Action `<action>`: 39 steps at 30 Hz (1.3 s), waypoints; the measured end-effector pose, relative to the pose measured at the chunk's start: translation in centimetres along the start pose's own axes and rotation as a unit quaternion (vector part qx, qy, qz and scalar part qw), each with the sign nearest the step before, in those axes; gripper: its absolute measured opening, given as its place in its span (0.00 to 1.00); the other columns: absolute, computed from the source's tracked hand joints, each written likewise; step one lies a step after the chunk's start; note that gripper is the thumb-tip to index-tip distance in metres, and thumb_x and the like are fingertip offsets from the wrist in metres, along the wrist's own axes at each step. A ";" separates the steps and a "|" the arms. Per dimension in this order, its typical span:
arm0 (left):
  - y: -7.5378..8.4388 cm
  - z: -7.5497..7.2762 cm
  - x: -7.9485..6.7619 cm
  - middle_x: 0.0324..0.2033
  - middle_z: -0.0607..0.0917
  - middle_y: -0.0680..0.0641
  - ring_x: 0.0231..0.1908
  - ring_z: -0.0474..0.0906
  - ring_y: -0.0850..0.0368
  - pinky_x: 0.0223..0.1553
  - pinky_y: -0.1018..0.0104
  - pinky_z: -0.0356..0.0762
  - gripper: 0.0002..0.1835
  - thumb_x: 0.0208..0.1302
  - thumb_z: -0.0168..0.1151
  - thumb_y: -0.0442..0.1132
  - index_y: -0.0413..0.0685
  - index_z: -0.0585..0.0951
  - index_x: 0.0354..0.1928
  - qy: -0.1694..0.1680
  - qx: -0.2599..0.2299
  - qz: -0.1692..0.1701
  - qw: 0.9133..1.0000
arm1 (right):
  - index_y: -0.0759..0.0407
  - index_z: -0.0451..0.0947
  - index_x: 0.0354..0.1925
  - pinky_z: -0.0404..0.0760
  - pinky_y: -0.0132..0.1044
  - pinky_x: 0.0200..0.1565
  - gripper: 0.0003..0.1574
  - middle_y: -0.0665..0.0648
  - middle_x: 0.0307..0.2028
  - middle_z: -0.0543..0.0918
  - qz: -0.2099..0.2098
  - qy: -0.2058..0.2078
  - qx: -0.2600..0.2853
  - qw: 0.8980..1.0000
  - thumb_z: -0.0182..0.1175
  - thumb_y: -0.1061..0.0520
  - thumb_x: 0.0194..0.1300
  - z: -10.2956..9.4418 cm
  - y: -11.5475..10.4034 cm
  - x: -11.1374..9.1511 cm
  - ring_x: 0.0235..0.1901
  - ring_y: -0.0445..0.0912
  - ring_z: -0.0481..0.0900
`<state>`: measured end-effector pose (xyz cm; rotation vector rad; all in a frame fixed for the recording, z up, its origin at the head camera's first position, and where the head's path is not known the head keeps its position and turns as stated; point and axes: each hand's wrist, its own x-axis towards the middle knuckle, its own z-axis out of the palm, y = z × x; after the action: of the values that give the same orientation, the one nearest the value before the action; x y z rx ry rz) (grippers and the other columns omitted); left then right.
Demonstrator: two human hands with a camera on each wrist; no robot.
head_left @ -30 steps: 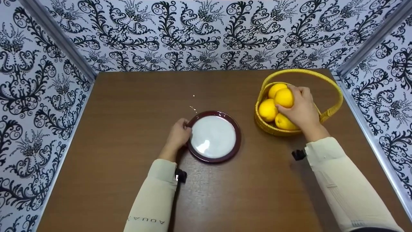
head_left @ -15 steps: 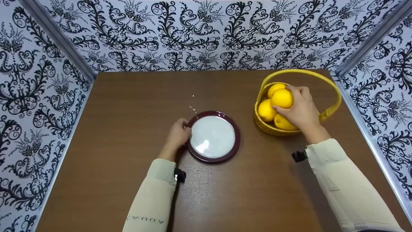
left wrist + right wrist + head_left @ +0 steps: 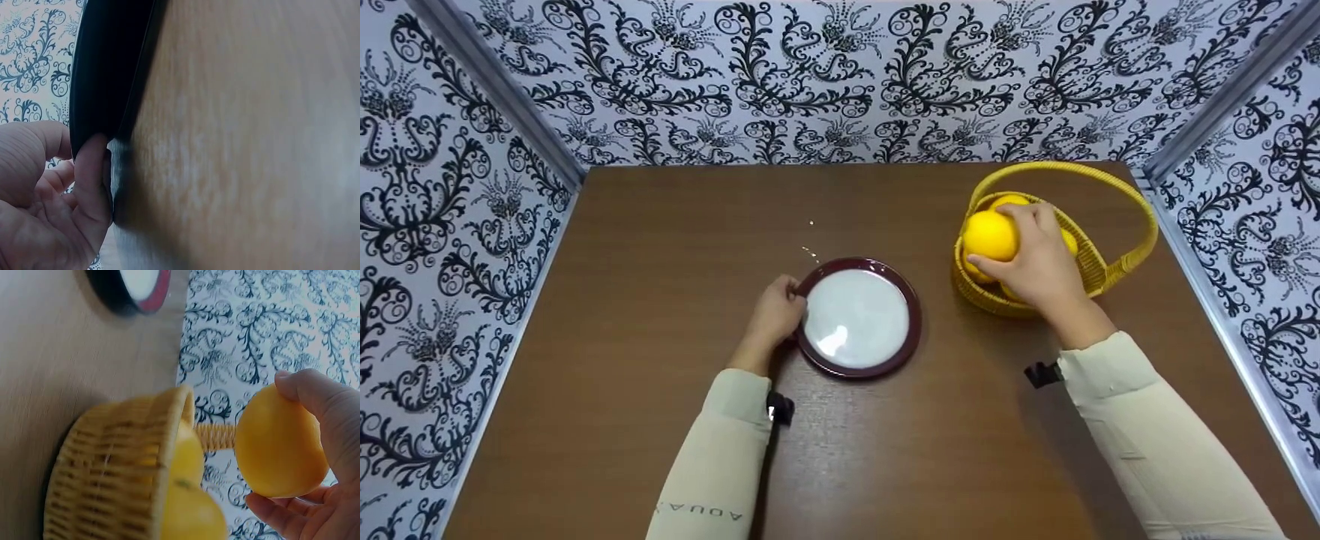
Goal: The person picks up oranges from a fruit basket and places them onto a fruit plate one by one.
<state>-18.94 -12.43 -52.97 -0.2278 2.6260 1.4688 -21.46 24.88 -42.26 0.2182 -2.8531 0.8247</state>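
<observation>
My right hand [image 3: 1041, 264] grips a round yellow-orange orange [image 3: 991, 235] between thumb and fingers, over the left part of a yellow wicker basket [image 3: 997, 302]. In the right wrist view the held orange [image 3: 281, 441] is clear of the basket rim [image 3: 171, 439], with more oranges [image 3: 191, 514] inside. My right hand partly hides the basket's contents in the head view. At the table's middle, a white plate with a dark red rim [image 3: 915, 319] lies near my left hand [image 3: 777, 311], which pinches its left edge. The left wrist view shows the plate's dark underside [image 3: 107, 73] between thumb and fingers.
The basket's tall arched handle [image 3: 1140, 199] rises over its right side. A brown wooden table [image 3: 675, 247] lies below, bounded by patterned walls [image 3: 840, 75] at the back and sides. Small bright specks [image 3: 810, 251] show behind the plate.
My right hand has lifted the orange off the others and carried it slightly left and toward me, over the basket's left side. My left hand and the plate stay in place.
</observation>
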 end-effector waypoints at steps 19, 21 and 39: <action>0.2 -0.1 -0.2 0.30 0.75 0.49 0.35 0.75 0.51 0.36 0.64 0.74 0.09 0.64 0.55 0.31 0.40 0.79 0.45 0.009 0.016 0.019 1.000 | 0.52 0.71 0.68 0.78 0.62 0.62 0.50 0.64 0.60 0.68 -0.052 -0.022 0.044 0.997 0.79 0.38 0.54 2.7 -3.8 -1.5 0.54 0.62 0.74; 0.2 -0.1 -0.2 0.30 0.76 0.48 0.36 0.76 0.51 0.37 0.63 0.76 0.10 0.64 0.55 0.31 0.40 0.79 0.46 0.008 0.017 0.017 1.000 | 0.52 0.71 0.67 0.78 0.62 0.62 0.49 0.64 0.60 0.69 -0.060 -0.022 0.050 0.997 0.79 0.38 0.54 3.2 -4.0 -1.7 0.54 0.61 0.74; 0.3 -0.4 -0.2 0.29 0.74 0.51 0.27 0.72 0.56 0.24 0.70 0.72 0.10 0.66 0.54 0.32 0.40 0.78 0.47 -0.009 0.011 0.003 1.000 | 0.51 0.74 0.65 0.80 0.58 0.62 0.47 0.61 0.56 0.72 -0.091 -0.057 0.047 0.993 0.80 0.37 0.53 7.8 -5.2 -3.4 0.54 0.58 0.77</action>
<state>-18.85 -12.54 -52.47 -0.2051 2.6302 1.4350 -18.08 16.60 -46.77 0.5458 -2.8444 0.9365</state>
